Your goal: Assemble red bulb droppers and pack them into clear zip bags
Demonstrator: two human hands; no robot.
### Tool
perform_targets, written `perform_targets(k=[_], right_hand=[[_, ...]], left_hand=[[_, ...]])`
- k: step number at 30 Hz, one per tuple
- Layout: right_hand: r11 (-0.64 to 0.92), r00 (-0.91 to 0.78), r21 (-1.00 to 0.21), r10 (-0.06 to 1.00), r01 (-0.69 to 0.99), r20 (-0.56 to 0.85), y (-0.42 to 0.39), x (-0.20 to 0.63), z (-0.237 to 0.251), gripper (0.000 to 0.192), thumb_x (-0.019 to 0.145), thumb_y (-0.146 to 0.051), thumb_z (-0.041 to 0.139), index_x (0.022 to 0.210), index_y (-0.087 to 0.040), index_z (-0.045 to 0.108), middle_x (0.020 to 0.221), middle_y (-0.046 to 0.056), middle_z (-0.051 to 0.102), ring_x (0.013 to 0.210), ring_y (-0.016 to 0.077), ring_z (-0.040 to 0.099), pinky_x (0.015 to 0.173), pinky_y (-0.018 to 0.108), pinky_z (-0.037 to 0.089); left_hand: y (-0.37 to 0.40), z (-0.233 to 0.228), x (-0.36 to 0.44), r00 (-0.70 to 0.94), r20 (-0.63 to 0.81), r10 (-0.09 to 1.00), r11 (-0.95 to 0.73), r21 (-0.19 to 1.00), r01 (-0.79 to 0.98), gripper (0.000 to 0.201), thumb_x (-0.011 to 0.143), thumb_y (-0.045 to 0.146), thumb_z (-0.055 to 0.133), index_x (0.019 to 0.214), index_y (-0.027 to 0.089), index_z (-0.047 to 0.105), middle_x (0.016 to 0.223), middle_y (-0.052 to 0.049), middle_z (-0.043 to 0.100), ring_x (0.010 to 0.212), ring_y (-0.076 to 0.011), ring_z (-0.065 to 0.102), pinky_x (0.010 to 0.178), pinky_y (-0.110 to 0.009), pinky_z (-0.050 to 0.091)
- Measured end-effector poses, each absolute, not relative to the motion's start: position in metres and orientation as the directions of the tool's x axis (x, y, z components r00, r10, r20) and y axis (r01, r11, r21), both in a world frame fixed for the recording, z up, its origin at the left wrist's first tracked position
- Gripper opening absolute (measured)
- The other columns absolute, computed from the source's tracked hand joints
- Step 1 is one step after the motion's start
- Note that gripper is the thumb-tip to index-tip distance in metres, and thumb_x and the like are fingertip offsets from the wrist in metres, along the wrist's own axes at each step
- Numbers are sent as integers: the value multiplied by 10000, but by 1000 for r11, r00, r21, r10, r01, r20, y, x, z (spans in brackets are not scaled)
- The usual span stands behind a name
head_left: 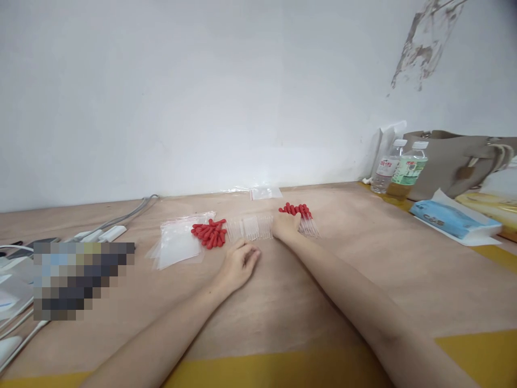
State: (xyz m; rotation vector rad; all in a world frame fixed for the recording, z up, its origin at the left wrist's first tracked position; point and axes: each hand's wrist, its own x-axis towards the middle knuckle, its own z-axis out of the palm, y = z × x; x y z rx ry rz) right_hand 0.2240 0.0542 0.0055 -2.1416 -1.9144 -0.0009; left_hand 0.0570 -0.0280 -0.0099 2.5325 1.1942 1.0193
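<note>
— What's closest to you on the bench?

— Both my bare forearms, coming in from the near edge over the brown table (283, 302), which has a yellow strip along its near side. My left hand (239, 265) rests on the wood near the middle, fingers curled loosely inward, gripping nothing that I can see.

— And the other one?

— My right hand (286, 225) reaches farther, lying at the left edge of the assembled droppers (305, 220), the ones with red bulbs on clear tubes. It touches them, but whether my fingers are pinched on one I cannot tell; the knuckles hide the tips.

— What sits between your hands?

— Just beyond my left hand lies a row of clear tubes (252, 227), side by side, without bulbs. Left of that, touching the row's end, is a heap of loose red bulbs (210, 233). Farther left again, just beside the heap, is a stack of clear zip bags (177, 243).

— Anything at the back?

— One more clear bag (265, 192) lies flat against the white wall (202, 97), far from my hands.

— And off to the sides?

— Far right: two plastic bottles (398, 167) stand upright by the wall, a tan handbag (456, 161) behind them, and a blue tissue pack (452, 220) nearer, well apart from the droppers. Far left: grey cables (121, 218) and white plugs, beside a blurred patch I cannot read.
</note>
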Motion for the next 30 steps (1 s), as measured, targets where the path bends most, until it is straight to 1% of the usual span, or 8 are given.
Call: perform_targets(k=[4,7,9,13,19,22,25,30], right_hand=[[-84,116,-181,978,980,175,50,221,12,175,724,-116,471,787,-119,635,797,152,646,767,241,591,747,387,260],[-26,68,-160,962,987,265,31,229,17,225,775,-126,407,906,-98,588,916,176,620,871,257,559,750,366,262],[44,3,-134,944,990,331,13,239,17,235,821,-150,353,940,-96,549,932,173,611,890,252,544,741,345,266],[282,-240,-43,879,958,413,-27,261,4,185,858,-187,332,843,-136,510,695,96,625,619,203,539,696,339,266],[437,-276,-174,781,882,560,-52,271,-21,109,851,-194,395,840,-170,502,705,23,633,632,156,543,690,305,239],[457,-234,-252,767,853,597,-50,269,-26,153,838,-191,424,958,-176,517,747,24,647,682,156,562,692,298,233],[460,-226,-237,744,856,629,-48,268,-26,187,837,-185,419,976,-184,544,848,51,650,734,162,560,697,302,231],[485,-261,-211,730,849,631,-48,272,-28,211,842,-176,405,945,-208,586,833,44,636,746,149,543,724,306,230]], left_hand=[[6,12,38,313,594,741,-544,256,799,233,844,214,372,856,168,600,843,-72,573,880,-206,506,804,-319,387],[48,32,17,273,397,876,-336,98,937,265,826,181,375,931,155,617,973,-102,579,960,-226,502,839,-312,371],[76,40,6,260,321,911,-298,72,952,223,777,179,452,889,151,643,965,-114,597,935,-244,528,807,-311,383],[116,44,1,289,149,946,-300,53,953,198,695,179,556,857,162,669,828,-90,660,791,-218,590,731,-279,400],[131,41,11,333,-2,943,-333,6,943,217,622,150,583,813,177,681,802,-73,677,739,-191,599,686,-247,418],[130,41,12,330,10,944,-330,2,944,256,598,109,584,826,183,674,779,-59,667,721,-179,591,669,-239,420],[126,42,11,333,74,940,-335,22,942,263,598,66,567,806,190,669,786,-51,647,717,-177,577,669,-247,418],[105,47,14,276,378,884,-338,110,935,357,742,61,411,1028,189,583,1066,-84,536,935,-193,519,780,-286,401]])
